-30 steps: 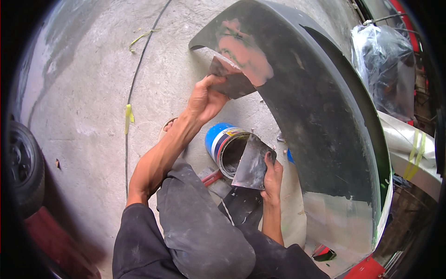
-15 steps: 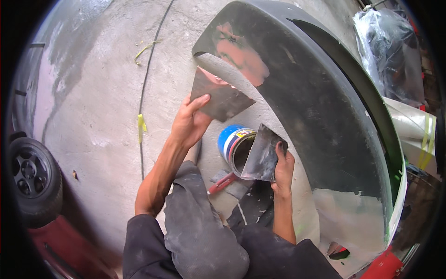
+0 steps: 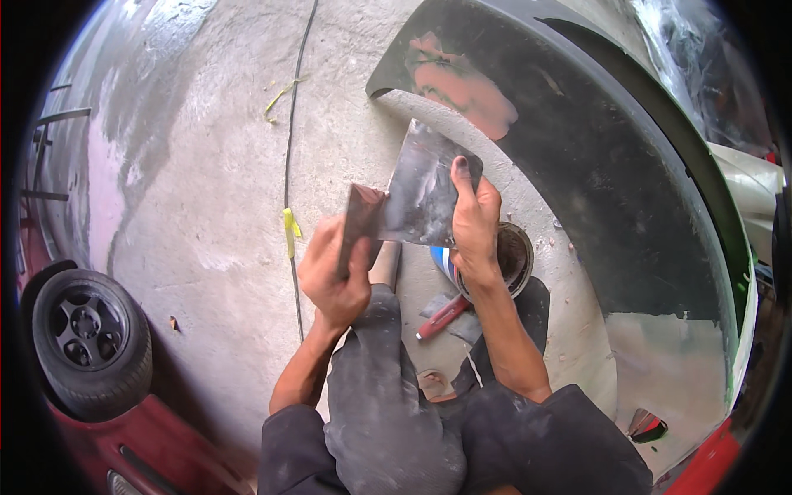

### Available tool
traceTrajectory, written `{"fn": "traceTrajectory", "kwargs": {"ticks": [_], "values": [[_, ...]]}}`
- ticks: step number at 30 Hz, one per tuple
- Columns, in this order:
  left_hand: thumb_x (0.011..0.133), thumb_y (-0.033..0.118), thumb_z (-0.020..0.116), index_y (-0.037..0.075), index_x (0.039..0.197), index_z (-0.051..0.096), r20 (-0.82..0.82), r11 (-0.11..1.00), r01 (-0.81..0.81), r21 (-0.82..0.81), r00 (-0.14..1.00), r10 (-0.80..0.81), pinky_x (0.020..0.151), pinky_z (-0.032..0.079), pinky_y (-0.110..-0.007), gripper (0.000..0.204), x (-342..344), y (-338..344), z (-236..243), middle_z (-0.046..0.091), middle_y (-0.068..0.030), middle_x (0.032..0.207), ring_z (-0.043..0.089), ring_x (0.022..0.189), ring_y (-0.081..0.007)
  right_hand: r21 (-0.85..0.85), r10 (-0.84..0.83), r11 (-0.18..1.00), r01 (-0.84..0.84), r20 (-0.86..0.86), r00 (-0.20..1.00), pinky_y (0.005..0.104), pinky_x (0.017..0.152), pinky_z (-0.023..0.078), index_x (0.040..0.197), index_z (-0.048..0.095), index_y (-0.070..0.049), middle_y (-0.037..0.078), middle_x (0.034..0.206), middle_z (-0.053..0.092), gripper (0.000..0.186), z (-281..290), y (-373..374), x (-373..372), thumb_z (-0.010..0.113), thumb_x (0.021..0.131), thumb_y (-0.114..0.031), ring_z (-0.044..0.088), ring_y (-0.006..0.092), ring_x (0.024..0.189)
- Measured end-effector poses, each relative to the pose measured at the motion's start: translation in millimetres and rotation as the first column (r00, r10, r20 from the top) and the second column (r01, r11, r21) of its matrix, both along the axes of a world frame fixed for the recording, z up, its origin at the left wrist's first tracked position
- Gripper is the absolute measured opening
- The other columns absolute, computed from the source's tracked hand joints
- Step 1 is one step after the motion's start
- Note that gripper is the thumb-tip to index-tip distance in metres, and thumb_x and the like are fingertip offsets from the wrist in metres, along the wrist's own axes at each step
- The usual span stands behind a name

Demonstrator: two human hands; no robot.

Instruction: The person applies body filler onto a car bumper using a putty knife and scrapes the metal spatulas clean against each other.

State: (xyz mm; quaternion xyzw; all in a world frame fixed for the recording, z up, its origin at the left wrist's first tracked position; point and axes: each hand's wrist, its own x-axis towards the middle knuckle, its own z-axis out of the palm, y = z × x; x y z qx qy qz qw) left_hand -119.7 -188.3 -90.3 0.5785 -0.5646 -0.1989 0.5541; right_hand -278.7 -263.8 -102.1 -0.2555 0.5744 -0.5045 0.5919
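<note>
In my left hand is a thin flat scraper plate with pinkish paste near its top. My right hand grips a second smeared grey plate, its edge touching or very close to the first. Behind my right wrist stands an open tin with a blue label, partly hidden. A red-handled tool lies on a grey sheet beside it. The large curved dark panel arches around the right side, with a pink patch near its upper end.
A black hose or cable runs across the concrete floor, with scraps of yellow tape. At left a wheel rests by a dark red painted panel. Plastic wrap and a pale wrapped piece are at far right.
The left plate has come down from the panel's patch and turned more upright. The right plate has risen from over the tin to meet it. The view has shifted.
</note>
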Motion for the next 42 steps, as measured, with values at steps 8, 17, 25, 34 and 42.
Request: {"fn": "traceTrajectory", "kwargs": {"ticks": [8,17,25,34,42], "values": [[0.069,-0.010,0.074,-0.010,0.125,0.060,0.338,0.964,0.249,-0.091,0.919,-0.205,0.065,0.048,-0.037,0.058,10.8,1.5,-4.8,0.064,-0.0212,0.104,0.062,0.085,-0.0315,-0.018,0.035,0.999,-0.035,-0.002,0.999,0.0215,0.056,0.033,0.083,0.062,-0.006,-0.009,0.078,0.051,0.030,-1.3,-4.8,4.4,0.059,0.103,-0.028,0.037,0.0022,0.065],[0.070,-0.010,0.073,-0.007,0.130,0.058,0.495,0.960,0.275,-0.057,0.843,-0.212,0.065,0.050,-0.036,0.062,10.4,10.8,-23.0,0.063,-0.0195,0.109,0.063,0.086,-0.0295,0.015,0.154,0.987,-0.163,0.239,0.959,0.0215,0.069,0.049,0.095,0.067,-0.003,-0.001,0.090,0.066,0.030,20.0,-3.9,-2.2,0.059,0.102,-0.031,0.058,0.0036,0.077],[0.088,0.002,0.066,-0.005,0.113,0.066,-0.075,0.899,0.016,0.438,0.997,0.019,0.069,0.052,-0.028,0.026,55.5,8.7,-10.2,0.071,-0.0107,0.091,0.067,0.079,-0.0187,0.027,0.157,0.987,-0.161,0.101,0.982,0.0218,0.066,0.045,0.095,0.067,-0.002,-0.004,0.086,0.062,0.029,15.9,-4.1,-17.7,0.060,0.102,-0.030,0.052,0.0033,0.074],[0.086,-0.001,0.067,0.003,0.104,0.068,0.112,0.861,0.403,0.311,0.884,-0.454,0.071,0.053,-0.028,0.018,55.3,-31.0,39.2,0.071,-0.0098,0.092,0.068,0.076,-0.0203,0.006,0.269,0.953,-0.302,-0.475,0.838,0.0305,0.053,0.037,0.071,0.052,0.002,-0.004,0.062,0.047,0.045,18.2,-1.5,-24.1,0.062,0.100,-0.031,0.038,0.0064,0.063],[0.079,0.000,0.069,0.005,0.112,0.069,0.498,0.812,0.450,0.371,0.641,-0.583,0.064,0.053,-0.036,0.033,23.5,-32.0,43.7,0.070,-0.0085,0.092,0.065,0.077,-0.0248,0.113,0.294,0.955,-0.274,-0.466,0.834,0.0338,0.058,0.041,0.077,0.058,0.006,0.006,0.063,0.052,0.038,15.3,-8.1,-25.9,0.062,0.099,-0.026,0.041,0.0092,0.065]]}}
